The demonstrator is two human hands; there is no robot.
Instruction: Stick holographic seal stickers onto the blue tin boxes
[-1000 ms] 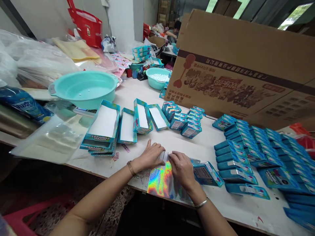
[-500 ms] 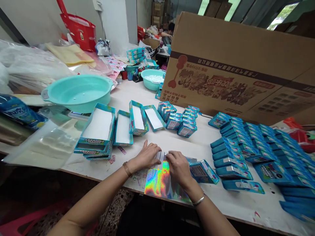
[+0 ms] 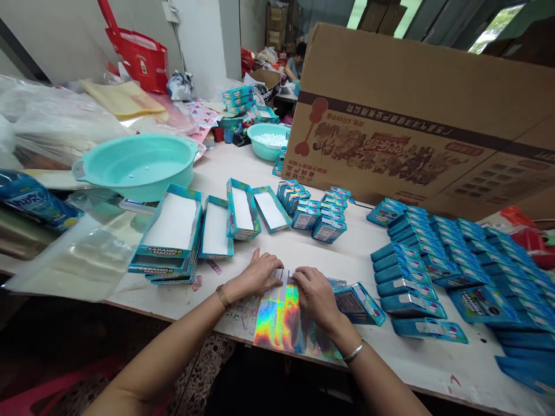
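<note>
A shiny rainbow holographic sheet (image 3: 277, 323) lies at the table's front edge, its far part pale and silvery. At the sheet's far left corner, my left hand (image 3: 259, 276) is closed, with bent fingertips and thumb on the edge. Opposite it, my right hand (image 3: 315, 293) curls its fingers onto the far right part, covering some of the sheet. A narrow gap separates the two sets of fingertips. Just right of my right hand, a blue printed candy box (image 3: 359, 304) leans at an angle.
Open teal trays (image 3: 215, 228) with white bottoms stand left of centre. Several rows of blue boxes (image 3: 451, 254) fill the right side. Behind are a turquoise basin (image 3: 139, 173), a bowl of white pieces (image 3: 264, 151) and a large cardboard carton (image 3: 390, 75). A person (image 3: 296, 62) sits far back.
Both hands stay almost in place at the sheet's far edge, with only slight finger movement. The view has shifted a little. The person in the background shows more.
</note>
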